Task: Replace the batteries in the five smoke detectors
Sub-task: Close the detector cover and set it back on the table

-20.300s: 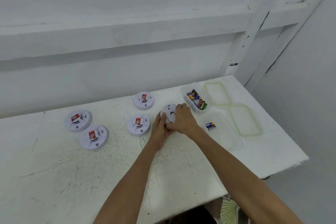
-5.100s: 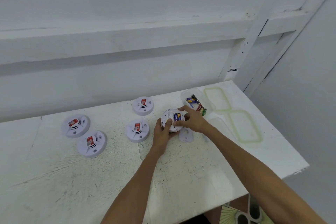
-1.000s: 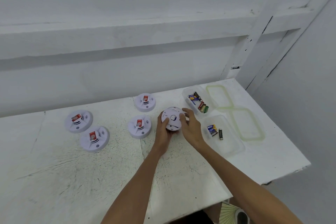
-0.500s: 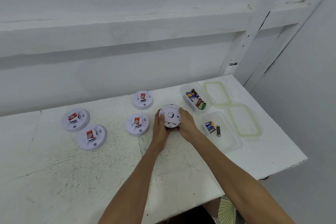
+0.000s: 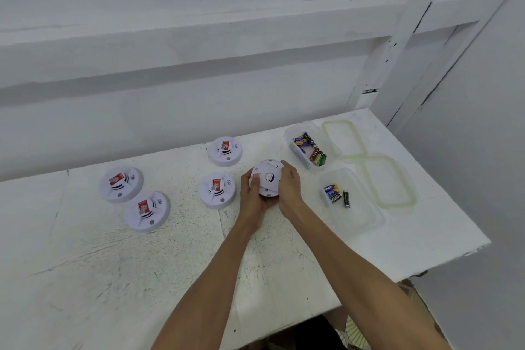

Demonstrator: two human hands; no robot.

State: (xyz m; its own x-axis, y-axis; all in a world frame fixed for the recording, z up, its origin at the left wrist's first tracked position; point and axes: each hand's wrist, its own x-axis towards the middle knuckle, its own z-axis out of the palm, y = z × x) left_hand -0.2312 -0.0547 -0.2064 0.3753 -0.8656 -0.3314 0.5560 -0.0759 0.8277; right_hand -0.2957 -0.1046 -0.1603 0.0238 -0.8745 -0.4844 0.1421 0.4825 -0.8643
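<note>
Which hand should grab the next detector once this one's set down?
Left, probably. The left hand grips the held detector on the side facing the nearest waiting detector; the right hand grips its far side.

Nothing legible — red labels [image 5: 116, 180] on the smoke detectors [image 5: 126, 194] and print on the batteries [image 5: 331, 193] are too small.

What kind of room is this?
Probably a plain workroom or storage corner: a scuffed white table against bare white walls, with smoke detectors laid out and tubs of batteries beside them.
</note>
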